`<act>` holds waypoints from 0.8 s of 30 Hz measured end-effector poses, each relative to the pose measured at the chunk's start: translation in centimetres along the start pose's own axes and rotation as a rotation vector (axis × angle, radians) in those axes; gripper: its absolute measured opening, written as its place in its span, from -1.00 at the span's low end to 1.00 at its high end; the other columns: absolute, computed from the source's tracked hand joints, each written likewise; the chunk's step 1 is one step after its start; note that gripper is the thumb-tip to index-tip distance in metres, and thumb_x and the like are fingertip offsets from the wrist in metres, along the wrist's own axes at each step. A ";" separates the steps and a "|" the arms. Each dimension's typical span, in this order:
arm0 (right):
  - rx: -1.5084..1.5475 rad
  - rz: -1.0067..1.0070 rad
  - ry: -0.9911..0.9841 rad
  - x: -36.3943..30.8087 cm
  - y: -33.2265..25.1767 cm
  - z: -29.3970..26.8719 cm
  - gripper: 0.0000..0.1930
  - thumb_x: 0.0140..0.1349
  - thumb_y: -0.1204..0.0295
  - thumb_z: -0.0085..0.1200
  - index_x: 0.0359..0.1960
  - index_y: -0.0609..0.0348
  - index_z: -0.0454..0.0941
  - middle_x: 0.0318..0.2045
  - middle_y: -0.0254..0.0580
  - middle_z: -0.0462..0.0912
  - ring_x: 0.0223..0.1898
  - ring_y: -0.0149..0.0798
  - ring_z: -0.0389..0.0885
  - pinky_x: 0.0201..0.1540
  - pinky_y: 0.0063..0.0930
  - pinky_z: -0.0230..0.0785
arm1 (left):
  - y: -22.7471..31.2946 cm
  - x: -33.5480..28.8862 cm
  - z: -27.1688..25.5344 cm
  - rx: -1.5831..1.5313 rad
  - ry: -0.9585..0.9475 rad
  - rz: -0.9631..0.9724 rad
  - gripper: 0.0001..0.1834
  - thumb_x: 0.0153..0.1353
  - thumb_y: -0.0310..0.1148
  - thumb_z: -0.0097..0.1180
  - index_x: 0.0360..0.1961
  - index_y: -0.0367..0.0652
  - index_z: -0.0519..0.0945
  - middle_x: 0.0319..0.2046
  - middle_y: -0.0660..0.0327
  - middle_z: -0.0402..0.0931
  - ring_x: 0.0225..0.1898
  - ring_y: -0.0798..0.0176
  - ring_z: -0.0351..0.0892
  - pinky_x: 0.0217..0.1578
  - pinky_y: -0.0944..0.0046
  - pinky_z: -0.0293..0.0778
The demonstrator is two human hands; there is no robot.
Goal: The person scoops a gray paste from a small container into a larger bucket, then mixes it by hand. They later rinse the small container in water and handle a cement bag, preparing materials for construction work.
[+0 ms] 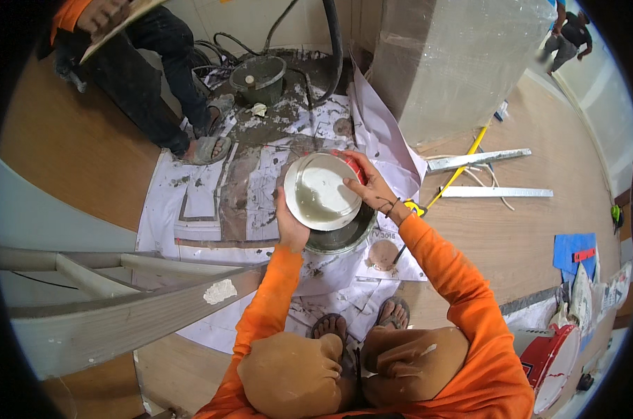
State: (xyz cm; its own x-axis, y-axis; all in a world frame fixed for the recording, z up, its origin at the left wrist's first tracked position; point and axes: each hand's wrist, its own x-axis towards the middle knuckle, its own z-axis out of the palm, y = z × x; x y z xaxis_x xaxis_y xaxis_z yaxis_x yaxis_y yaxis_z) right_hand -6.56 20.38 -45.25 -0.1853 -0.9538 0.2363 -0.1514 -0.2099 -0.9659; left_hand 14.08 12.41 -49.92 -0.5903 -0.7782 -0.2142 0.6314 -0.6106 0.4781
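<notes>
Between my two hands is a round white bucket [321,192] with red on its outer side, held over a dark bucket [339,246]. Grey-green wet residue marks its pale round face; whether that is the inside or the base, I cannot tell. My left hand [292,222] cups its left edge. On its upper right, my right hand [372,187] grips, with the thumb over the rim. The dark bucket is mostly hidden beneath it; a wet grey rim shows at the lower right. Both buckets are above stained white sheeting [191,227] between me and a co-worker.
At upper left a co-worker in sandals [208,149] holds a board [124,24]. Another dark bucket [262,78] stands near black hoses. Left of me is a grey wooden frame [156,300]. Rightward lie a yellow tape measure [415,208], metal bars [498,192] and a red-white bucket [557,359].
</notes>
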 end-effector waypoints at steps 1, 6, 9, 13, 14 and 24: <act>0.004 -0.022 -0.006 0.2 0.7 0.2 -0.37 0.28 0.47 0.11 0.37 0.05 0.18 0.31 -0.16 0.31 0.32 -0.26 0.26 0.38 -0.37 0.08 | 0.1 -0.2 -0.3 0.135 -0.002 0.052 -0.38 0.37 0.03 -0.05 0.31 -0.15 0.33 0.21 0.11 0.41 0.23 0.10 0.39 0.27 0.13 0.27; -0.050 0.045 0.036 -0.3 3.4 0.4 -0.40 0.39 0.38 -0.01 0.44 0.03 0.12 0.32 -0.12 0.32 0.33 -0.24 0.26 0.38 -0.40 0.06 | 1.2 -2.9 -0.1 0.483 0.210 0.132 -0.25 0.25 -0.35 0.22 0.39 -0.24 0.16 0.09 0.19 0.49 0.06 0.33 0.49 0.05 0.31 0.42; 0.124 0.375 0.030 -0.2 3.4 1.1 -0.40 0.37 0.38 0.03 0.41 0.12 0.16 0.22 -0.10 0.44 0.24 -0.24 0.38 0.31 -0.44 0.18 | 2.6 -4.9 1.7 0.633 0.338 0.143 -0.13 0.22 -0.31 0.28 0.42 -0.28 0.04 0.05 0.16 0.51 -0.01 0.32 0.54 -0.12 0.34 0.52; 0.243 0.512 0.030 -0.5 4.7 1.3 -0.42 0.37 0.27 0.06 0.37 0.15 0.24 0.12 -0.11 0.54 0.13 -0.28 0.49 0.21 -0.47 0.30 | 3.7 -6.1 3.4 0.820 0.310 0.149 -0.05 0.20 -0.16 0.30 0.43 -0.27 -0.01 -0.02 0.17 0.56 -0.02 0.33 0.54 -0.22 0.22 0.58; 0.261 0.506 0.033 -0.5 5.1 1.3 -0.43 0.36 0.27 0.06 0.35 0.16 0.26 0.10 -0.11 0.55 0.10 -0.28 0.52 0.13 -0.45 0.37 | 3.9 -6.2 3.5 0.841 0.301 0.160 -0.05 0.20 -0.15 0.29 0.43 -0.28 0.00 -0.03 0.16 0.56 -0.04 0.34 0.55 -0.23 0.22 0.59; 0.100 0.750 0.103 1.1 1.6 -1.1 -0.33 0.14 -0.06 0.19 0.09 0.26 0.49 -0.34 -0.23 0.63 -0.48 -0.33 0.63 -0.56 -0.47 0.57 | 3.8 -4.8 0.8 0.536 0.255 -0.184 -0.25 0.25 0.05 0.16 0.27 -0.23 0.25 -0.01 0.11 0.50 -0.06 0.20 0.58 -0.19 0.10 0.63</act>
State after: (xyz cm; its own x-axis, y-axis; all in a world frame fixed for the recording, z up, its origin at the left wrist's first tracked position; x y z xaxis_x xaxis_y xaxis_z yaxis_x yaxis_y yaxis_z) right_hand -8.06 19.27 -46.39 -0.2946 -0.8246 -0.4830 0.1387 0.4632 -0.8753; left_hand 18.95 13.91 -46.39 -0.4847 -0.7181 -0.4995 0.1507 -0.6310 0.7610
